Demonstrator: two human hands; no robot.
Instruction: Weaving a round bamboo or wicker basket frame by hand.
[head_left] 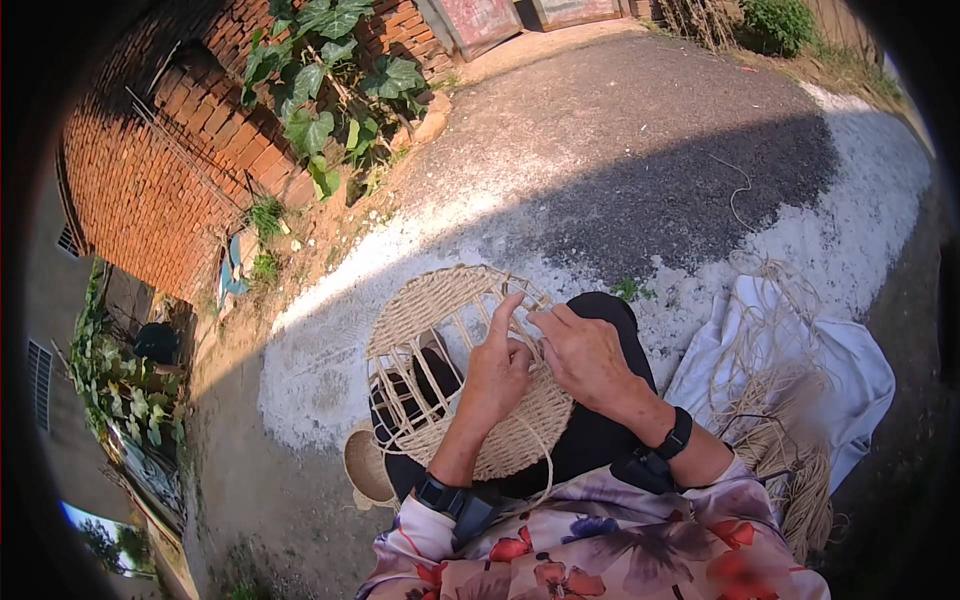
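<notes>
A half-woven round basket piece (420, 315) of pale straw cord lies across my lap. Its upper and lower bands are tightly woven, and bare spokes show between them. Over its right part, my left hand (497, 365) has its index finger stretched toward the rim and its other fingers curled at the spokes. Beside it, my right hand (585, 355) is closed in a pinch by the upper right rim, where strands of cord run. Its fingertips partly hide what they grip. A loose cord loop (548, 460) hangs at the piece's lower right.
A small round woven basket (368, 465) stands on the ground by my left leg. At my right, a white cloth (850, 375) lies under a tangled bundle of straw cord (800, 480). A brick wall (150, 215) and a leafy vine (310, 95) rise at far left.
</notes>
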